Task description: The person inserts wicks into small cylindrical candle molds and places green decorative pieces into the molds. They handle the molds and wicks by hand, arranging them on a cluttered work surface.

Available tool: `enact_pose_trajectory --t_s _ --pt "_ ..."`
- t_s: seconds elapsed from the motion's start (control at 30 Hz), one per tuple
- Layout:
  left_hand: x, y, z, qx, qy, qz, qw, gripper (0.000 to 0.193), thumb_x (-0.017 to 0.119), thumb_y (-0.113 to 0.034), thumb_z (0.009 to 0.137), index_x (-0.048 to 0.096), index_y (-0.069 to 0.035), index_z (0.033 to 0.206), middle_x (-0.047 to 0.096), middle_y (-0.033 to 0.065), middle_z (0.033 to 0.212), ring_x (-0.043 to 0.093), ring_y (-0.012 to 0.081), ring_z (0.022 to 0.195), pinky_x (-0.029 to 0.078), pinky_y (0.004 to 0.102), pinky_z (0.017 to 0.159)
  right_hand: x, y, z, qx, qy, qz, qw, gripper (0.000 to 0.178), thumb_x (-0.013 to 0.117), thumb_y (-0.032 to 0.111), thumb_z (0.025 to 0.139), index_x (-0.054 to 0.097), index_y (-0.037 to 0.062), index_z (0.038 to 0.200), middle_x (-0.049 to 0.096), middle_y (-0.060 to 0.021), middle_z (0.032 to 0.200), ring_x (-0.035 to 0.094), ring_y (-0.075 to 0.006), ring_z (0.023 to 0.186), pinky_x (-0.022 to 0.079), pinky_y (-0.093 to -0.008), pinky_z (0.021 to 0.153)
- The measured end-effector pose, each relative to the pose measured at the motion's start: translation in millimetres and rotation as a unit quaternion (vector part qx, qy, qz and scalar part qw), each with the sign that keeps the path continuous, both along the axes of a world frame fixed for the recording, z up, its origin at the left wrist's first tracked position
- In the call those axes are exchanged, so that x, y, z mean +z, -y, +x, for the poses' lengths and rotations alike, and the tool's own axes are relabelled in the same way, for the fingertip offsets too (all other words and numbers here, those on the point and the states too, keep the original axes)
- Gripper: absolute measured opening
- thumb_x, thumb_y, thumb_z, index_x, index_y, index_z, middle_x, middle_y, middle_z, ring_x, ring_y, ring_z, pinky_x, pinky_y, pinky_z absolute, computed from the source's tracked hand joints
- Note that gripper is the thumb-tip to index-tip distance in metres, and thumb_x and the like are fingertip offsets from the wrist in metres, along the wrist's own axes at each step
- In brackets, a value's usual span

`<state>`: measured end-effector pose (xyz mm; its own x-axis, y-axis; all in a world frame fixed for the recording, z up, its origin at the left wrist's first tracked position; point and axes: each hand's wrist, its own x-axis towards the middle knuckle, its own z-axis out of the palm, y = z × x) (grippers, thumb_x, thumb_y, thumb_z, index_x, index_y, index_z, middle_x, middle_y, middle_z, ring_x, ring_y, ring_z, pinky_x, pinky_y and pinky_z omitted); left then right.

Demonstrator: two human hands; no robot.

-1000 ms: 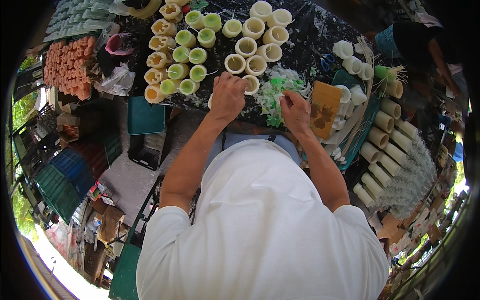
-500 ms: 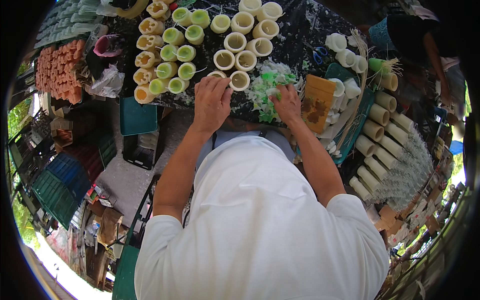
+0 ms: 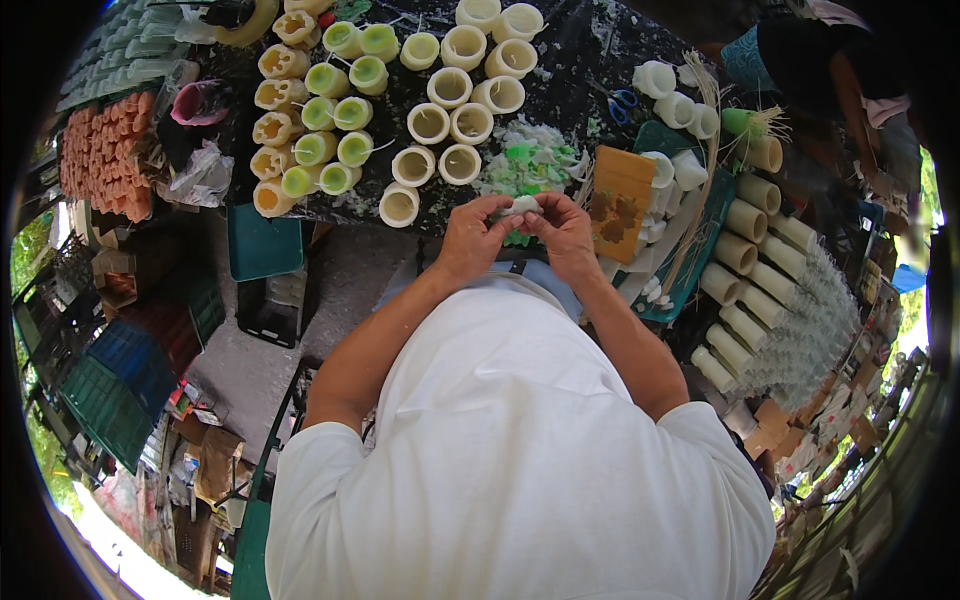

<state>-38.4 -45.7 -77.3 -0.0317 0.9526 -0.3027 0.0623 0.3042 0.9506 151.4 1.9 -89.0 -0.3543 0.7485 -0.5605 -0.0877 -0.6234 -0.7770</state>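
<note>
At upper left I see stacked salmon-coloured pieces (image 3: pixel 105 160), with a pink cup (image 3: pixel 199 103) and crumpled pale wrapping (image 3: pixel 203 176) to their right. Left of centre, a teal tray (image 3: pixel 265 243) shows just above a black crate (image 3: pixel 266 312); farther left, a green crate (image 3: pixel 100 412) and blue crate (image 3: pixel 135 362). Blue-handled scissors (image 3: pixel 620 105) lie upper right of centre. Cardboard boxes (image 3: pixel 775 432) sit lower right.

Black-covered table (image 3: pixel 572 95): cream cups (image 3: pixel 449 88), green-filled cups (image 3: pixel 369 75), green-white flakes (image 3: pixel 527 160), blue-handled scissors (image 3: pixel 619 104).

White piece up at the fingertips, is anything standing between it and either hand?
Nothing visible does: the left hand and right hand hold the white piece between them. The green and white flakes lie beyond it.
</note>
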Motion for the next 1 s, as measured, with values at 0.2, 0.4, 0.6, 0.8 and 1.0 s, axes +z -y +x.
enact_pose_trajectory --t_s 0.2,0.4,0.6,0.8,1.0 --pt "1 2 -10 -0.008 -0.156 0.243 0.957 0.036 0.079 0.009 0.077 0.074 -0.007 0.109 0.07 0.0109 0.115 0.071 0.0272 0.102 0.06 0.0351 0.082 37 -8 2 0.137 0.15 0.375 0.904 0.03 0.083 -0.001 0.08 0.07 0.0044 0.106 0.069 -0.0087 0.113 0.068 -0.0239 0.102 0.056 -0.0341 0.086" --pt "12 0 -12 -0.027 -0.157 0.233 0.959 0.037 0.08 0.009 0.075 0.073 -0.006 0.108 0.07 0.0107 0.11 0.07 0.028 0.098 0.059 0.0356 0.079 55 -20 8 0.2 0.187 0.502 0.821 0.032 0.085 0.0 0.077 0.071 0.0062 0.106 0.069 -0.0105 0.11 0.066 -0.0307 0.099 0.055 -0.0389 0.083" --pt "20 -9 -12 -0.096 -0.187 0.238 0.948 0.031 0.079 0.005 0.078 0.073 -0.005 0.107 0.071 0.0107 0.102 0.07 0.0274 0.092 0.058 0.0353 0.075 61 -20 7 0.212 0.198 0.391 0.873 0.018 0.081 0.003 0.084 0.073 0.0035 0.1 0.071 -0.0105 0.098 0.067 -0.0266 0.088 0.055 -0.0352 0.077" --pt "27 -7 -7 -0.131 -0.116 0.145 0.974 0.029 0.077 0.004 0.083 0.072 -0.003 0.11 0.072 0.0126 0.099 0.072 0.0274 0.082 0.058 0.0356 0.07 47 -28 20 0.19 0.119 0.103 0.969 0.01 0.077 0.006 0.093 0.078 0.0005 0.101 0.074 -0.0045 0.092 0.065 -0.0103 0.082 0.051 -0.0262 0.069" --pt "24 -8 -10 -0.129 -0.017 -0.02 0.991 0.029 0.076 0.002 0.088 0.071 -0.001 0.117 0.074 0.0095 0.098 0.07 0.0164 0.074 0.058 0.0307 0.064 9 -19 30 0.086 -0.065 -0.089 0.99 0.017 0.073 0.015 0.099 0.075 0.0012 0.109 0.072 -0.0009 0.094 0.06 -0.0073 0.075 0.048 -0.0233 0.066"
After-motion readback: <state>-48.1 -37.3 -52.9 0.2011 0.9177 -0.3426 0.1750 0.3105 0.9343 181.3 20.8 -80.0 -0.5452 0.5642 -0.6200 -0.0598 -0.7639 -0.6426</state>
